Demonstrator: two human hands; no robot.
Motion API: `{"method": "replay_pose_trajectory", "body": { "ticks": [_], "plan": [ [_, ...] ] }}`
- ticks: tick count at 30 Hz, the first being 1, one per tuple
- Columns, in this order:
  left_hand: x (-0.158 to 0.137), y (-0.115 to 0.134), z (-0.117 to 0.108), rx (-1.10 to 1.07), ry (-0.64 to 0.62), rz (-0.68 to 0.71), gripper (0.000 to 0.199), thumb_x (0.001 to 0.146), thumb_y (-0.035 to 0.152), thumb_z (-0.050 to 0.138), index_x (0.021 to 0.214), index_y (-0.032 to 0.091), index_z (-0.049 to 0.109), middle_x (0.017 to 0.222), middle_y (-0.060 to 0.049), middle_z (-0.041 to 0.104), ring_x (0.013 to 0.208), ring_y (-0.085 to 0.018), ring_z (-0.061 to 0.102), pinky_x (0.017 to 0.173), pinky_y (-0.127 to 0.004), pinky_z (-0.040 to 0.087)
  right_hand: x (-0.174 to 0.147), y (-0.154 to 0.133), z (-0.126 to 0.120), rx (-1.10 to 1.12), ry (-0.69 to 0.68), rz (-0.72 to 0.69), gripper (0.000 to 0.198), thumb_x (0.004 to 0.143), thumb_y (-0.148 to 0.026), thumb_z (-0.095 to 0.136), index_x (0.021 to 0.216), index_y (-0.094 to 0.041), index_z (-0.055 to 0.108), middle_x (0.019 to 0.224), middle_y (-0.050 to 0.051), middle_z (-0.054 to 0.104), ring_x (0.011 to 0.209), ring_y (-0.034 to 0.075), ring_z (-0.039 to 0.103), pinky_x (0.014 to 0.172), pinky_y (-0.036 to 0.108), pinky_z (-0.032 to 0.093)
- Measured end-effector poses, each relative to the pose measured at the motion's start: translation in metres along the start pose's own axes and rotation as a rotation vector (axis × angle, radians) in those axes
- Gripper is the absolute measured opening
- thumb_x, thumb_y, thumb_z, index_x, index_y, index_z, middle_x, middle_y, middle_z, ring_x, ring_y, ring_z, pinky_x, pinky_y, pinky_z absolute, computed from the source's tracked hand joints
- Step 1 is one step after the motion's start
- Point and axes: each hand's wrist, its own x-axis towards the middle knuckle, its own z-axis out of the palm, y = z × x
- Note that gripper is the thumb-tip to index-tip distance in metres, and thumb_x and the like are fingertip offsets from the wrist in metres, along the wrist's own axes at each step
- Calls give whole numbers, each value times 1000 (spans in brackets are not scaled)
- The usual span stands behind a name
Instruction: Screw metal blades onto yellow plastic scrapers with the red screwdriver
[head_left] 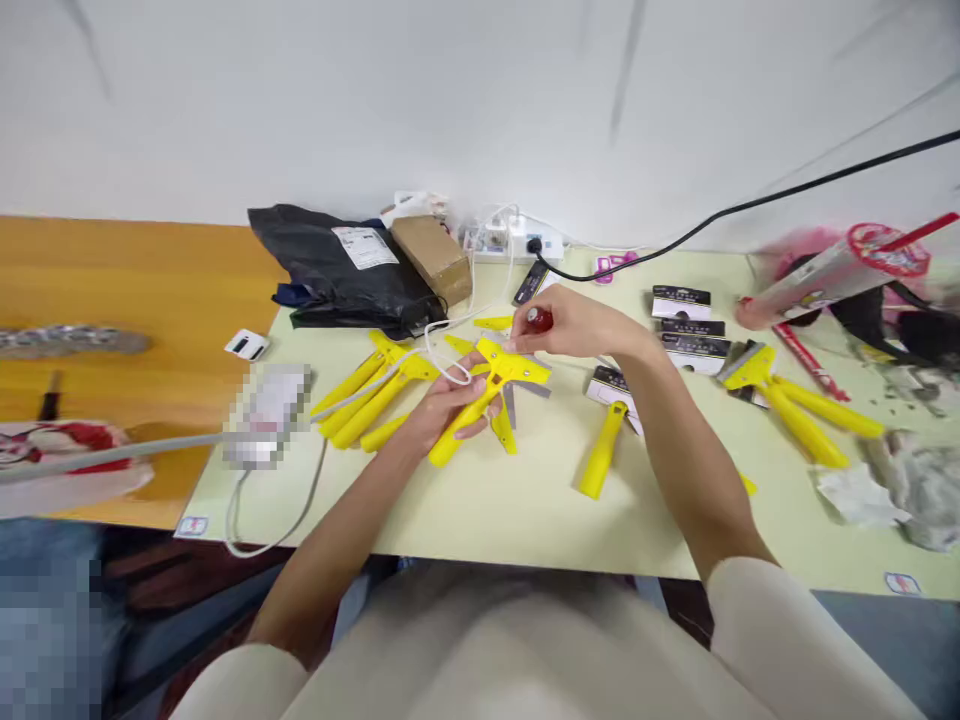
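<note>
A yellow scraper [491, 385] with screws in its wide head is held tilted in front of me. My left hand [442, 405] is wrapped round its handle. Above the scraper's head, my right hand [559, 320] is closed round a dark red handle [538, 319], which looks like a screwdriver's; its tip is hidden. Several more yellow scrapers [367, 400] lie to the left of my left hand, and grey blades show beneath the held one. Under my right forearm lies a loose yellow handle [602, 455] on a black-and-white package card [611, 388].
A white cable [431, 340] loops over the work from a power strip [517, 240]. A black plastic bag [352, 270] and a cardboard box [435, 255] stand at the back left. On the right are more cards [694, 350], scrapers [787, 405], a tall printed cup [847, 270] and crumpled tissue [862, 495].
</note>
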Motion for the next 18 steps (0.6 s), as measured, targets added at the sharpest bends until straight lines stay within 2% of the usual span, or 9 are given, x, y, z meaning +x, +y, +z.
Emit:
{"method": "replay_pose_trajectory", "body": {
  "ticks": [6,18],
  "plan": [
    [-2,1,4,1,29,-2,54,90,24,81,138,26,55,105,-6,66,68,-13,66,33,-14,35,1,-1,1,22,-3,-10,18,84,-36,76,84,-18,77,71,-1,66,66,13,49,61,29,38],
    [-2,2,6,-11,49,2,55,90,23,82,138,27,55,98,-4,63,68,-13,64,35,-14,35,0,-2,1,-24,6,-6,26,87,-45,79,86,-18,78,74,-1,66,65,13,49,60,29,36]
  ]
}}
